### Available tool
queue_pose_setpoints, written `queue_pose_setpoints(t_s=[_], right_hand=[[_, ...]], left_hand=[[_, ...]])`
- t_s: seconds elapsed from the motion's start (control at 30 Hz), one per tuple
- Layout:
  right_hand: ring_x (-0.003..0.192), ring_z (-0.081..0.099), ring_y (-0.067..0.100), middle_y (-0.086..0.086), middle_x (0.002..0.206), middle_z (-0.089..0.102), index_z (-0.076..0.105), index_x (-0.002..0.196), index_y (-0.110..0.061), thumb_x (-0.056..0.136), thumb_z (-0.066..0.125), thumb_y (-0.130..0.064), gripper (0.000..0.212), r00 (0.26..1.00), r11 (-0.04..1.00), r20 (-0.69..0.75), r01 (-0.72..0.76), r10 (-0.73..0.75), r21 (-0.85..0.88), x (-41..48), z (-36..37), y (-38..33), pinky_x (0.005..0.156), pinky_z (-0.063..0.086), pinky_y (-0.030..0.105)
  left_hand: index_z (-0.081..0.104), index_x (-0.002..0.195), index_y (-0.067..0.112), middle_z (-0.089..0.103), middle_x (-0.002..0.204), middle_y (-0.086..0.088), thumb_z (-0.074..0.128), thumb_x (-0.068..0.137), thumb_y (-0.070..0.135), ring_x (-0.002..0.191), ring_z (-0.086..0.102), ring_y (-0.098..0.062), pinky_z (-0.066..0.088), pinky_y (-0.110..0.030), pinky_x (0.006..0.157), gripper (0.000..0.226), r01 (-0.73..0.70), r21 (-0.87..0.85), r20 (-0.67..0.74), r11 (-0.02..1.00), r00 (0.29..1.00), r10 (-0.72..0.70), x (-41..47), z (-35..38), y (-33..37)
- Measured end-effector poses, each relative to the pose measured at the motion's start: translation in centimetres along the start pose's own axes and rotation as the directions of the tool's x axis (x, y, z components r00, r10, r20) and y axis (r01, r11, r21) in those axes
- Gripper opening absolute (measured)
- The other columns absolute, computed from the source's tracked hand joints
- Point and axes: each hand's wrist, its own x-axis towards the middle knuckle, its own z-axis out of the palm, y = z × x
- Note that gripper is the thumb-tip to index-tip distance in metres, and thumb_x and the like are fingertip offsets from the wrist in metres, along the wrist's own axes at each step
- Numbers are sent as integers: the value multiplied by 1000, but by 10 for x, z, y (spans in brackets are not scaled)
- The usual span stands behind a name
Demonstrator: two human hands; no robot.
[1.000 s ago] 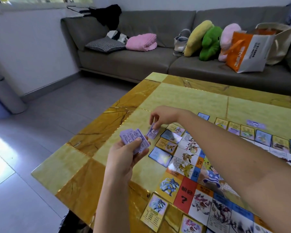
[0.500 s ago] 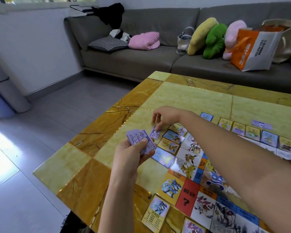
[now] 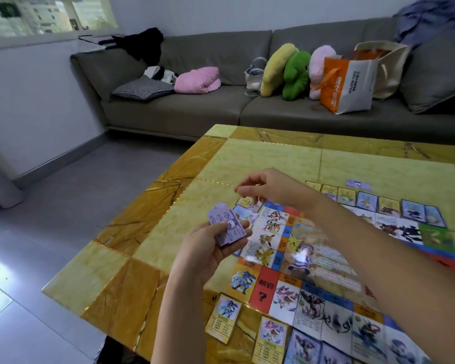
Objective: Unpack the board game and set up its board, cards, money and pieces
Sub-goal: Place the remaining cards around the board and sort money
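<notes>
Money stack, purple notes, sitting fanned in my left hand, fingers and thumb gripping it above bench at left edge of board. My right hand hovering over board's far-left corner, fingers curling downward; cannot tell whether pinching anything. Board lying flat on bench. Near cards lying along its near edge. Card row lining far edge, single purple note lying just beyond.

"?" on red board square
</notes>
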Motion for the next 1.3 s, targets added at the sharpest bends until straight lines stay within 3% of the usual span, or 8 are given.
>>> queue_pose_setpoints(t_s=[0.1,0.23,0.4,0.53,0.67,0.93,1.13,1.3], right_hand=[[91,61,-3,-18,104,64,65,111,-32,79,74,-34,34,997,990,28,75,-72,-120,-56,-7,-4,80,51,17],[85,52,-17,-26,105,58,62,121,-32,79,76,-29,44,993,972,-60,82,-98,-220,-123,-18,3,72,44,7],[94,58,0,-14,112,61,59,126,-37,84,70,-15,50,988,957,-139,27,-70,-289,-199,-37,23,80,46,15],[86,53,-14,-27,92,56,63,124,-31,88,66,-14,40,980,946,-194,-21,-44,-323,-255,-43,31,75,36,6],[86,52,-4,-15,97,58,62,124,-28,92,61,-15,35,970,939,-240,-61,-24,-340,-299,-42,42,77,37,11],[82,61,4,-9,93,68,74,102,-22,85,69,-16,19,888,920,-446,-265,115,-289,-396,-39,75,76,46,19],[59,58,1,-10,61,64,62,72,-26,79,75,-16,18,650,930,-672,-316,355,186,-457,-21,113,65,46,27],[59,56,1,-10,63,64,61,78,-24,82,74,-22,14,632,914,-661,-303,405,270,-476,-18,121,59,44,19]], left_hand=[[49,116,-7,72,89,-22,38,100,4,80,71,-34,60,-41,71,22,31,99,94,995,995,-40,-10,22,-6],[55,92,-5,63,67,-15,40,99,7,59,64,-27,58,-41,65,21,72,251,214,965,968,-127,-25,62,-25],[58,94,-2,70,76,-16,36,101,14,65,69,-27,58,-33,57,29,156,377,412,913,855,-316,-54,113,-60],[62,94,5,67,73,-6,40,96,7,59,60,-15,46,-21,44,22,177,494,463,851,775,-430,-75,134,-85],[62,102,0,66,74,-7,32,84,-14,53,53,-10,41,-16,42,38,199,512,525,836,697,-488,-91,149,-113],[60,101,0,72,83,-15,35,92,-9,53,60,-12,48,-18,48,28,148,625,571,767,583,-577,-125,196,-164],[65,78,8,64,66,-3,51,97,10,51,50,-9,43,-18,52,23,-95,675,529,731,754,-390,-146,225,-212],[61,80,12,49,64,1,48,98,23,58,44,-13,38,-26,56,24,-301,779,503,550,824,-260,-149,248,-240]])
